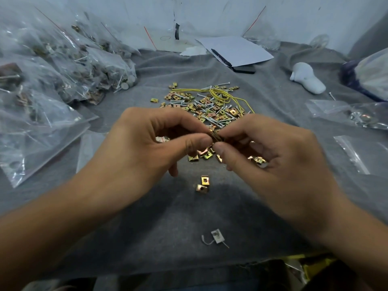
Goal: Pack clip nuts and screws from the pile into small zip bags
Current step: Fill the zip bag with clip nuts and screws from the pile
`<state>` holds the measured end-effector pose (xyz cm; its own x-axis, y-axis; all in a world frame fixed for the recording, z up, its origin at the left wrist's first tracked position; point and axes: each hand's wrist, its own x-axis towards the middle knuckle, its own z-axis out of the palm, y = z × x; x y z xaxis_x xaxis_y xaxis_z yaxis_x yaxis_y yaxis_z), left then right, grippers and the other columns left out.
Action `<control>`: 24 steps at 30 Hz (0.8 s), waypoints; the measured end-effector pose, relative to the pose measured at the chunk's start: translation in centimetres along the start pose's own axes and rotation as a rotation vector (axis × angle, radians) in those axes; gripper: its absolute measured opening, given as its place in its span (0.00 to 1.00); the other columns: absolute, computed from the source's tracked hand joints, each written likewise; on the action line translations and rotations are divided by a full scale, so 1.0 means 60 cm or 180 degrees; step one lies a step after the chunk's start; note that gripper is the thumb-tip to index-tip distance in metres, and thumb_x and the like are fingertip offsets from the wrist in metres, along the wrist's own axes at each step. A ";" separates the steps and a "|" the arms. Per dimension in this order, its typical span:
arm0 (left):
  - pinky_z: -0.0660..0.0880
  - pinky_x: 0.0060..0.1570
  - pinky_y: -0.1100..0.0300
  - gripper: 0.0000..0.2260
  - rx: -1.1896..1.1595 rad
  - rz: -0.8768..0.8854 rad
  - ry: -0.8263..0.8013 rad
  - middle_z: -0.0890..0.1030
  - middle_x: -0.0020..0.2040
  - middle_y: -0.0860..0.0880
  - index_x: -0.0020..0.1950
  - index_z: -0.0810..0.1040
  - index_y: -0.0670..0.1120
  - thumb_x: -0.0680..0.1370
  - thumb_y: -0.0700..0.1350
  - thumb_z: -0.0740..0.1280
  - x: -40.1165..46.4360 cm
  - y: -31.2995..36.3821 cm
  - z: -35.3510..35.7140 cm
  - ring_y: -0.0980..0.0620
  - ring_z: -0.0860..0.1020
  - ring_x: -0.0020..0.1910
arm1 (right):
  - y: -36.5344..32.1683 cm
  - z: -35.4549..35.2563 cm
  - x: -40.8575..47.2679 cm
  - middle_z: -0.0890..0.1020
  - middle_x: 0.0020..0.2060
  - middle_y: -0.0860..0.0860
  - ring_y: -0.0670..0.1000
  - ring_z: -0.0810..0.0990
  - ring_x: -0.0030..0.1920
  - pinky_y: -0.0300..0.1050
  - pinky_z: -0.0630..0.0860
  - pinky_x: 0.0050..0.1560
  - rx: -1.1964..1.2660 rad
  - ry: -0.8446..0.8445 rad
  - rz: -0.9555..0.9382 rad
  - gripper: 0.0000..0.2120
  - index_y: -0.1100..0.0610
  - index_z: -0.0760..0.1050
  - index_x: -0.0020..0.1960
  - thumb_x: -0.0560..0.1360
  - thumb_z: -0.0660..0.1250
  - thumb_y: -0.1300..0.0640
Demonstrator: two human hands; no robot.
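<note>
A pile of brass clip nuts and silver screws (207, 106) lies spread on the grey cloth (172, 217) beyond my hands. My left hand (147, 143) and my right hand (270, 152) meet above the cloth, and both pinch a small stack of clip nuts (215, 137) between thumbs and fingertips. More clip nuts (257, 159) sit in my right palm. Two loose clip nuts (203, 183) lie just below my hands. An empty small zip bag (88, 150) lies flat to the left, partly hidden by my left hand.
Filled zip bags (63, 66) are heaped at the left. Yellow rubber bands (222, 95) lie on the pile. More bags lie at the right (352, 116). Paper with a pen (235, 50) and a white object (306, 80) sit at the back. A grey clip (216, 236) lies near the front edge.
</note>
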<state>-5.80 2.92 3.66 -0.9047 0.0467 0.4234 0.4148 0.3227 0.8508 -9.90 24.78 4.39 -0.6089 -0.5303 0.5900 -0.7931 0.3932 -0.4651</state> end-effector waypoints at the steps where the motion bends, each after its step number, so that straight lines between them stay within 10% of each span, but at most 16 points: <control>1: 0.79 0.27 0.59 0.03 -0.0077 -0.0077 -0.0029 0.86 0.39 0.48 0.48 0.87 0.50 0.75 0.48 0.76 -0.001 0.001 0.001 0.54 0.83 0.34 | 0.000 0.000 0.001 0.83 0.43 0.47 0.49 0.83 0.43 0.49 0.80 0.44 -0.0185 0.0035 -0.0087 0.04 0.57 0.82 0.52 0.79 0.74 0.57; 12: 0.78 0.27 0.57 0.08 -0.1130 -0.1068 -0.0309 0.86 0.42 0.40 0.46 0.86 0.41 0.74 0.45 0.74 0.000 0.010 0.012 0.46 0.85 0.41 | 0.003 -0.002 0.005 0.81 0.42 0.50 0.48 0.81 0.40 0.42 0.78 0.43 -0.0489 0.0013 -0.0364 0.03 0.58 0.83 0.49 0.78 0.75 0.58; 18: 0.79 0.29 0.57 0.08 -0.1252 -0.1191 -0.0211 0.86 0.41 0.37 0.45 0.86 0.39 0.72 0.44 0.74 0.001 0.005 0.013 0.45 0.85 0.41 | 0.008 0.009 -0.001 0.86 0.41 0.53 0.55 0.86 0.43 0.49 0.84 0.43 0.1623 -0.0217 0.1032 0.06 0.55 0.83 0.52 0.76 0.76 0.59; 24: 0.79 0.31 0.57 0.10 -0.1517 -0.1223 -0.0381 0.85 0.44 0.34 0.47 0.86 0.36 0.71 0.42 0.73 0.006 0.008 0.010 0.45 0.85 0.41 | 0.009 0.007 0.000 0.86 0.43 0.55 0.57 0.86 0.41 0.49 0.85 0.43 0.1769 -0.0182 0.0979 0.11 0.56 0.83 0.55 0.74 0.78 0.62</control>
<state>-5.98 3.63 4.04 -0.9910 0.1257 0.0452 0.0303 -0.1185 0.9925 -10.30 24.69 3.86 -0.7936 -0.5006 0.3459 -0.4469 0.0937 -0.8897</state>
